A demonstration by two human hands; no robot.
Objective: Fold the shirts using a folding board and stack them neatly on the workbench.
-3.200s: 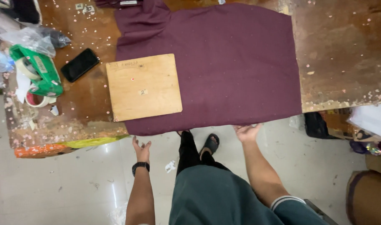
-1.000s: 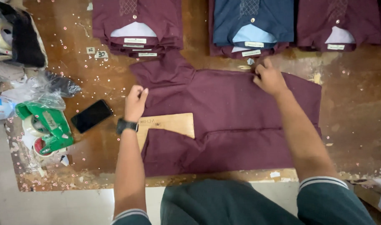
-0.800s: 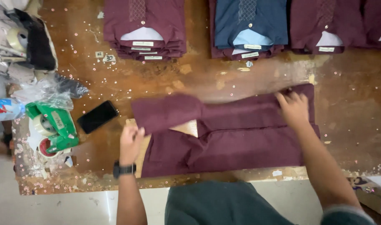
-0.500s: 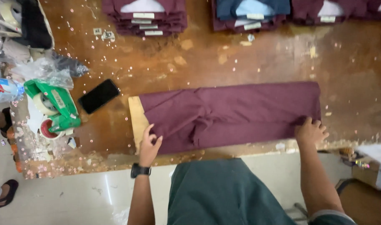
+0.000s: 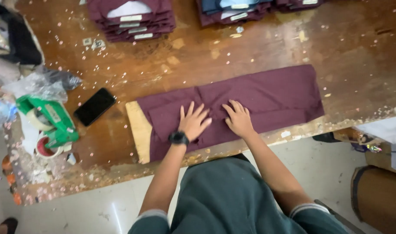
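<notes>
A maroon shirt (image 5: 267, 97) lies folded into a long narrow strip on the worn wooden table (image 5: 258, 52). A light wooden board (image 5: 137, 130) sticks out from under its left end. My left hand (image 5: 192, 121), with a black wristwatch, rests flat with fingers spread on the cloth near the middle. My right hand (image 5: 238, 118) lies flat beside it, just to the right. Neither hand grips anything.
Stacks of folded maroon shirts (image 5: 130, 19) and a stack with a blue one (image 5: 234, 11) line the far edge. A black phone (image 5: 95, 106), a green tape dispenser (image 5: 48, 121), tape rolls and plastic bags (image 5: 40, 84) sit at the left. Cardboard boxes (image 5: 379, 195) stand on the floor at right.
The shirt's sides were folded inward over the board into a strip. Both hands moved from the strip's ends to its middle and now press flat on it.
</notes>
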